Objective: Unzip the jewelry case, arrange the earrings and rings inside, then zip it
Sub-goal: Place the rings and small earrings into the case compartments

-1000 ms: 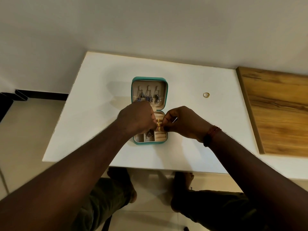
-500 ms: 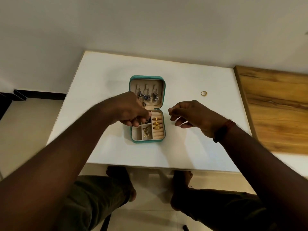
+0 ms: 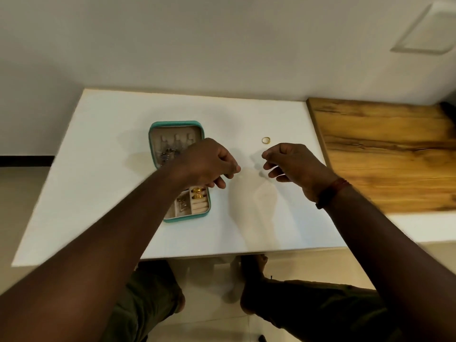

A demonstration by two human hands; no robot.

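Head view, open jewelry case point(image 3: 176, 123), ring point(image 3: 266, 140) (gold) outside

One jewelry case point(image 3: 158, 129). Two gold rings point(image 3: 197, 193) in its slots, one loose gold ring point(image 3: 266, 140) on the single white table point(image 3: 98, 169). One wooden board point(image 3: 385, 149). Earrings point(image 3: 167, 154) too blurred to count.

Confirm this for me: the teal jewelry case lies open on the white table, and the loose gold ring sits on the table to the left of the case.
Not quite: the side is wrong. The gold ring sits on the table to the right of the jewelry case, not the left, close to the right hand. The case does lie open on the white table. The head view shows this.
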